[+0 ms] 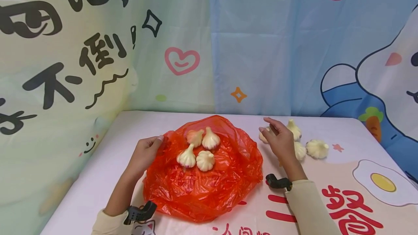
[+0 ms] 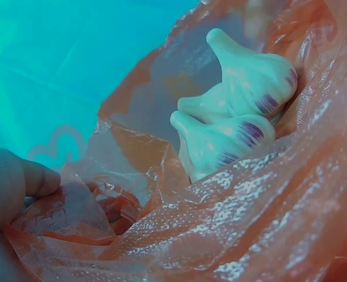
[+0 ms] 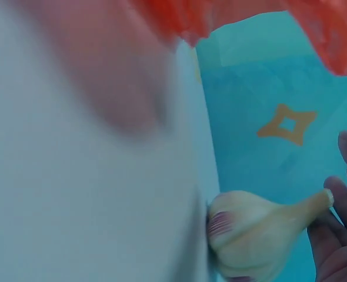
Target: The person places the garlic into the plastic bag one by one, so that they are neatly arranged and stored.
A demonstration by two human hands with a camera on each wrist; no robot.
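Garlic bagging is underway: my left hand (image 1: 147, 151) is pinching the orange bag (image 1: 209, 188) rim while my right hand (image 1: 280, 141), fingers relaxed, is reaching for a loose garlic bulb (image 3: 250, 232), needing a clean grasp next.

Head view high, facing down at table (image 1: 326, 177); wrist views close; all share bag (image 1: 202, 180).
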